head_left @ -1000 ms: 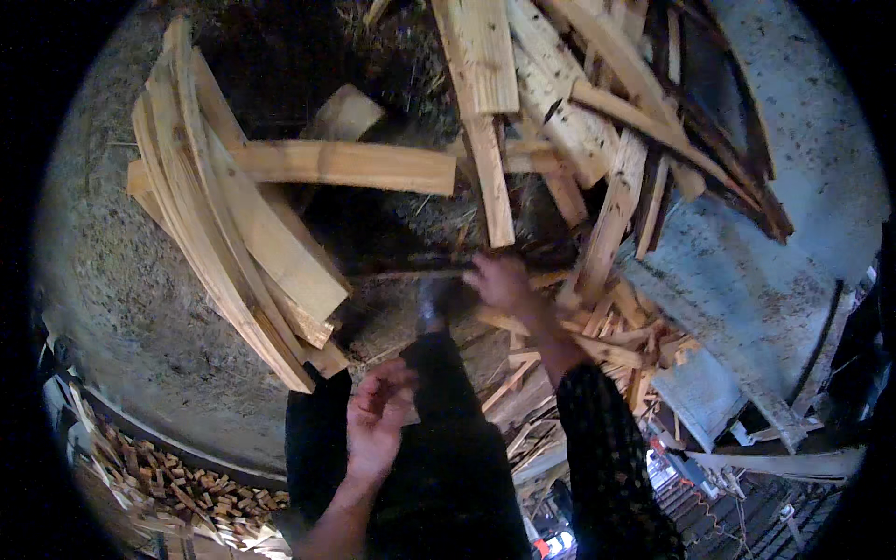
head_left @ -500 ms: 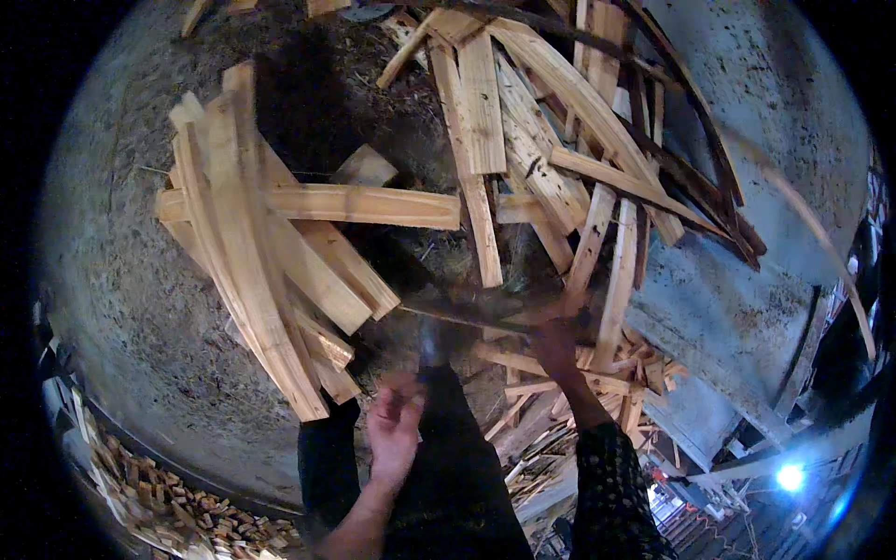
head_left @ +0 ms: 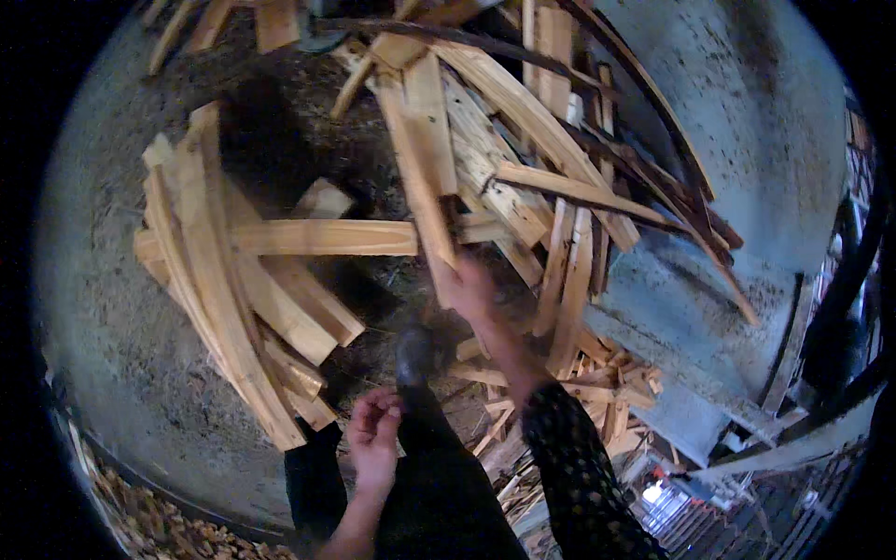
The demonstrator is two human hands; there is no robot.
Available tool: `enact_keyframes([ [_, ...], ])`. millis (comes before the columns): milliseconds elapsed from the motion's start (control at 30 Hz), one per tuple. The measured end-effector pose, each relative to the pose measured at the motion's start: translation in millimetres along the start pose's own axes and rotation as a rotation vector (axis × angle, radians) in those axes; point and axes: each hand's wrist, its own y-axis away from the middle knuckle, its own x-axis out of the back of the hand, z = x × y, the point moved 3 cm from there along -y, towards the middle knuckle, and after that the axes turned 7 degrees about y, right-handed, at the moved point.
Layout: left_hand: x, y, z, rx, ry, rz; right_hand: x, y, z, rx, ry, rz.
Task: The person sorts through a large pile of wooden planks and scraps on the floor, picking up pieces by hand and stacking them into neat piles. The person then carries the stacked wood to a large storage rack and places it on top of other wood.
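At the middle, my right hand [head_left: 467, 287] is closed around the near end of a long, narrow wooden plank [head_left: 417, 177] that leans out from the pile; motion blurs the fingers somewhat. My left hand [head_left: 375, 431] hovers above my dark trousers with its fingers loosely curled and nothing visible in it. Beyond it to the left lies a stack of pale wooden slabs [head_left: 205, 243], crossed by a lengthwise board [head_left: 327, 237]. A larger heap of mixed planks [head_left: 560, 159], some edged with dark bark, spreads at the upper right.
My shoe [head_left: 413, 357] stands on the dirty floor between the stacks. Short wood offcuts [head_left: 607, 392] pile up right of my legs, beside a grey metal sheet [head_left: 691, 345]. More chopped wood [head_left: 168, 523] lies at the lower left. Several boards [head_left: 277, 26] show at the far edge.
My right hand has moved up and left from the offcuts onto the plank. A blurred strip at the far right is gone from there. My left hand stays loosely curled; the view has shifted.
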Motion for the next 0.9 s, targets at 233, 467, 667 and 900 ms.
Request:
enact_keyframes([
  [233,-11,0,-11,-0.003,-0.094,0.026,-11,2,20,-0.161,-0.246,-0.309],
  [467,-11,0,1,-0.050,-0.022,0.083,111,450,250,-0.519,0.293,-0.902],
  [667,-31,-8,-21,-0.091,-0.019,-0.131,194,190,146,0.030,0.946,-0.110],
  [900,-49,-20,-4,-0.027,-0.045,-0.027,295,-89,78,-0.021,1.125,0.164],
])
